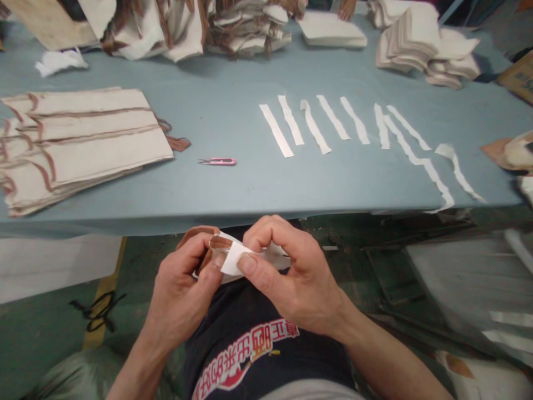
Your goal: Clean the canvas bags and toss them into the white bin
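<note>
Close to my body, below the table's front edge, my left hand (181, 283) pinches a brown fabric strap (220, 243) between thumb and fingers. My right hand (295, 266) is closed on a white strip (232, 259), its thumb pressing the strip flat near the strap. Strap and strip meet between the two hands; whether they are joined cannot be made out. More white material shows behind the right fingers, mostly hidden. On the table beyond lie a pink thread snipper (219, 161) and a row of several loose white strips (277, 130).
The blue-covered table (233, 194) spans the view. A stack of cream fabric pieces with brown edging (100, 139) lies at left. Piles of cream fabric (408, 41) stand at the back. Another person's hand (346, 10) rests on a flat cream stack (331, 30).
</note>
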